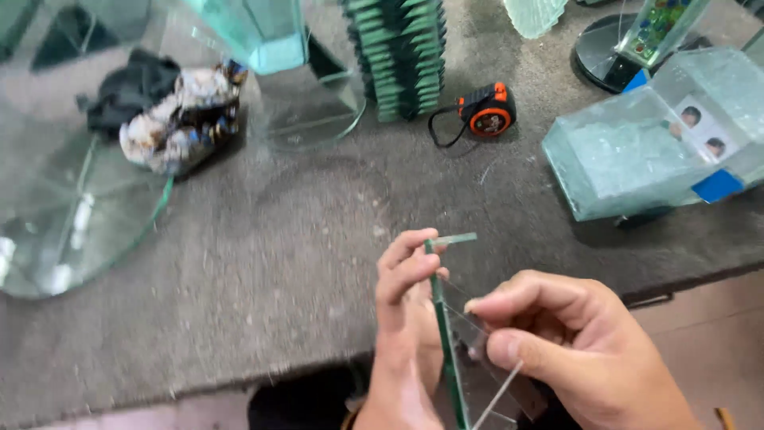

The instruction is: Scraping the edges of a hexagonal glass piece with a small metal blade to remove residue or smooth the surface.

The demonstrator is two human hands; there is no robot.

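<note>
The left hand (406,318) and right hand (565,350) are both gripping a thin clear glass piece (447,342), green-edged, held edge-up above the grey felt-like bench (278,263). Farther back are lying an orange tape measure (487,110), stacked glass strips (402,56) and a thick glass block (637,151).

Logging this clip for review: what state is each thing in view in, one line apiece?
left hand: closed on glass pane, fingers curled over its top edge
right hand: closed on the pane from the other side
glass pane: held edge-on, upright
tape measure: lying on table, tape retracted
stack of glass pieces: piled upright
crumpled rag: bunched on table
glass block: resting on table
</note>
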